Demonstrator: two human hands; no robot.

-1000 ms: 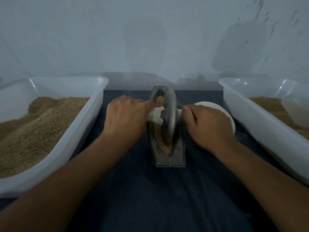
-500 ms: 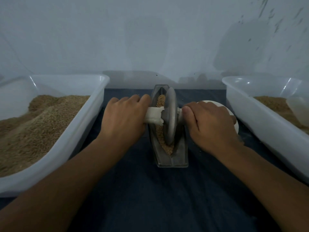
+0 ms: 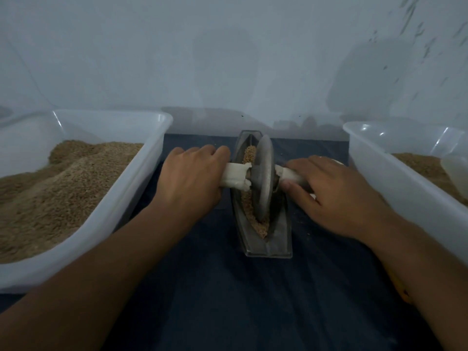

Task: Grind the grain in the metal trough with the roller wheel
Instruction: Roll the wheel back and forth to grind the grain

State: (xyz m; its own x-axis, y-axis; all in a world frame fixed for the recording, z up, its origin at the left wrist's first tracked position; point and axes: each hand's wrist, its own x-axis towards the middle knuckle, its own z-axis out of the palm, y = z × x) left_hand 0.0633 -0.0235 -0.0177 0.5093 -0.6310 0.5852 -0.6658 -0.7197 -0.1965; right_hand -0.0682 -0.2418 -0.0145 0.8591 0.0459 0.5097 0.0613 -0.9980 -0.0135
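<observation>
1. Gripping both ends of the axle, I have the left hand (image 3: 192, 181) curled round the white-wrapped handle (image 3: 235, 177) on its side, and the right hand (image 3: 336, 191) wrapped over the matching handle on the far side of the disc.
2. I see the roller wheel (image 3: 264, 178) standing upright in the metal trough (image 3: 263, 196), which lies lengthwise on the dark cloth (image 3: 228, 300) between the two hands. The grain (image 3: 249, 153) shows ahead of the wheel and again at the near end of the channel.
3. I judge the wheel heavy and rigid, so its own weight should do much of the crushing. The cloth wrapping should give a firmer hold than bare metal, and the handles close to the disc look like the only sensible place to grip.
4. I expect the loose grain to shift and ride up the sloped sides, so even pressure from both hands matters to keep the disc from tilting.
5. Compared with a second ago, the wheel sits further along the trough, toward the far end, and both hands have travelled forward with it, so more of the grain at the near end is uncovered.
6. I note a plastic tub (image 3: 141, 173) of grain on the left and another tub (image 3: 395, 168) on the right.
</observation>
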